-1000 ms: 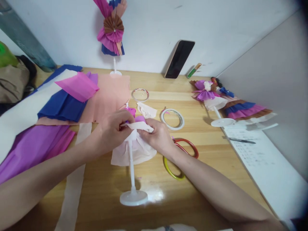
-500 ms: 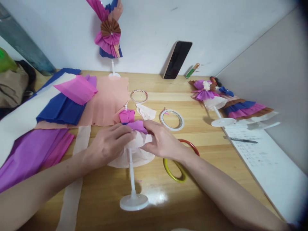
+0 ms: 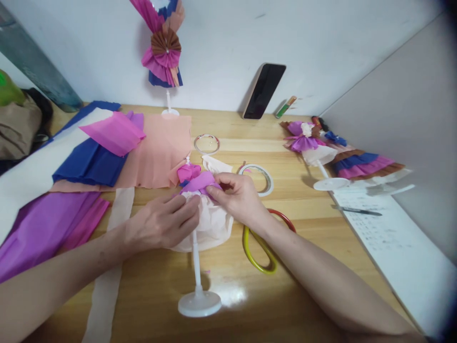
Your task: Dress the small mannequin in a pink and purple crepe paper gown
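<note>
A small figure made of crepe paper lies tipped back on a white plastic stand (image 3: 199,303), with a pink paper top (image 3: 189,171) and a gathered white crepe paper skirt (image 3: 218,227). Across its waist runs a purple crepe paper strip (image 3: 199,182). My right hand (image 3: 237,193) pinches the right end of this strip between thumb and fingers. With curled fingers, my left hand (image 3: 166,220) is closed on the top of the white skirt, just beneath the strip's left end; its thumb is mostly hidden.
Folded crepe paper sheets (image 3: 89,164) cover the left side. Tape rolls (image 3: 270,183) and a yellow ring (image 3: 255,257) lie close to my right arm. A phone (image 3: 266,90) leans on the wall. Decorated paper figures (image 3: 167,57) stand behind; a whiteboard (image 3: 396,238) holds a pen.
The purple strip now lies flatter across the waist. My right fingers have shifted to pinch its end, and the white skirt has dropped open below. My left hand has moved slightly down.
</note>
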### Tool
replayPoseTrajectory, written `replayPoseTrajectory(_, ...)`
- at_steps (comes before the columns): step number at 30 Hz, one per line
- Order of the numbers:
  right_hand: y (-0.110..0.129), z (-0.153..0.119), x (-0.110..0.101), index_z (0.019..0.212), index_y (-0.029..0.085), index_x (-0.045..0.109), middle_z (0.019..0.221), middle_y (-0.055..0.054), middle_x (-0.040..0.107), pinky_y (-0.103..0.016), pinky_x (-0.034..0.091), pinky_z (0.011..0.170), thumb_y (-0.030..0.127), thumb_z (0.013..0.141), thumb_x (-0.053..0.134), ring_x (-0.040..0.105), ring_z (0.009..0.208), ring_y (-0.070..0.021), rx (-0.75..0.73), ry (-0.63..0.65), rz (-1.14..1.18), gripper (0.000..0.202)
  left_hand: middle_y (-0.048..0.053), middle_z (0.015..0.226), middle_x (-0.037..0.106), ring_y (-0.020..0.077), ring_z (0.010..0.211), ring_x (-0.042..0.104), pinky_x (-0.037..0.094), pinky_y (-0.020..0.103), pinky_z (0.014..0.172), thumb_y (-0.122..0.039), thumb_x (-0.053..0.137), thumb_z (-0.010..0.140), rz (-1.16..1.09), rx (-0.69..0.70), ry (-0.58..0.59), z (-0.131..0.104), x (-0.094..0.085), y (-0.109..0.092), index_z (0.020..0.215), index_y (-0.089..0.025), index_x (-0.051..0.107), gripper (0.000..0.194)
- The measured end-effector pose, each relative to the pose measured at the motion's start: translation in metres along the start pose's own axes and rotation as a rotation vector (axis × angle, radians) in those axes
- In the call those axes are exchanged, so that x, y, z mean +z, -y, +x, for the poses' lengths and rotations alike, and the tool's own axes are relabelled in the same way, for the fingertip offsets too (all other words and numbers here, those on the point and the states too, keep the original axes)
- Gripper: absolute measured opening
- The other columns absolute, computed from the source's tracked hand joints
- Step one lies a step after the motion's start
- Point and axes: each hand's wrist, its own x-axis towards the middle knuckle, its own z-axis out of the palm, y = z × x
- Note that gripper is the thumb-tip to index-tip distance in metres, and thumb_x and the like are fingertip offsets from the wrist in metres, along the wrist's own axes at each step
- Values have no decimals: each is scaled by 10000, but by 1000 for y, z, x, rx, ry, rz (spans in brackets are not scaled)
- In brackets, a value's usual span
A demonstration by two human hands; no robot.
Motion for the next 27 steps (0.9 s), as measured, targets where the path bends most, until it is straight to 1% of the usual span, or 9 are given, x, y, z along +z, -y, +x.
replayPoseTrajectory(4, 0, -1, 1, 597, 173, 525, 567, 31, 419, -240, 286, 527, 271, 802, 552, 385, 572, -112, -25, -15, -13, 229, 108, 1044, 684, 150, 714, 595, 519, 290, 620, -53, 454, 898, -2, 31, -9, -6, 5, -1, 957, -106, 602, 168)
replayPoseTrajectory(8, 0, -3, 1, 598, 178, 525, 548, 38, 412, -237, 287, 523, 238, 809, 550, 374, 551, -106, -54, -44, -65, 221, 93, 975, 675, 152, 715, 598, 528, 295, 633, -35, 438, 894, -8, -1, -29, -4, 5, 1, 917, -108, 608, 187)
replayPoseTrajectory(10, 0, -3, 0, 612, 177, 547, 552, 34, 444, -238, 305, 531, 222, 820, 549, 391, 542, -106, -70, -87, -98, 212, 77, 919, 677, 151, 724, 609, 542, 293, 664, -28, 414, 907, 0, -11, 1, -1, 3, 2, 897, -116, 608, 214)
replayPoseTrajectory(12, 0, -4, -1, 624, 177, 563, 585, 17, 500, -241, 340, 561, 211, 835, 538, 436, 565, -113, -130, -124, -146, 215, 74, 888, 685, 151, 713, 619, 551, 292, 670, -24, 405, 915, -12, -3, 38, 1, 0, 4, 883, -110, 611, 226)
replayPoseTrajectory(15, 2, -3, -2, 668, 177, 588, 632, 0, 551, -247, 374, 600, 210, 841, 539, 486, 609, -126, -209, -118, -201, 183, 74, 872, 705, 152, 681, 630, 556, 286, 651, -22, 401, 921, -36, -17, 32, 4, -3, 4, 869, -100, 612, 231)
replayPoseTrajectory(18, 5, -2, -2, 727, 174, 602, 618, 20, 540, -240, 360, 562, 234, 794, 616, 465, 570, -115, -121, -32, -185, 92, 85, 904, 722, 157, 686, 648, 561, 287, 658, -28, 388, 933, -43, -38, 5, 5, -4, 3, 929, -84, 606, 225)
replayPoseTrajectory(20, 5, -1, -1, 684, 175, 575, 596, 33, 512, -237, 333, 541, 224, 774, 628, 430, 545, -104, -67, -11, -179, 116, 93, 933, 726, 154, 682, 653, 559, 284, 646, -33, 383, 937, -40, -47, 4, 5, -3, 2, 977, -78, 594, 219)
replayPoseTrajectory(23, 3, 0, 0, 612, 178, 518, 569, 40, 438, -239, 304, 538, 219, 810, 562, 391, 549, -102, -62, -29, -150, 207, 105, 958, 722, 153, 683, 657, 553, 281, 615, -42, 386, 933, -34, -68, 23, 2, -1, -1, 1007, -87, 576, 209)
replayPoseTrajectory(27, 4, 0, 0, 618, 186, 483, 571, 46, 392, -243, 295, 536, 291, 845, 547, 376, 557, -105, -74, -12, -40, 258, 134, 1006, 709, 177, 739, 668, 555, 301, 618, -58, 401, 920, -27, -92, 28, -5, 3, -6, 1039, -85, 563, 203)
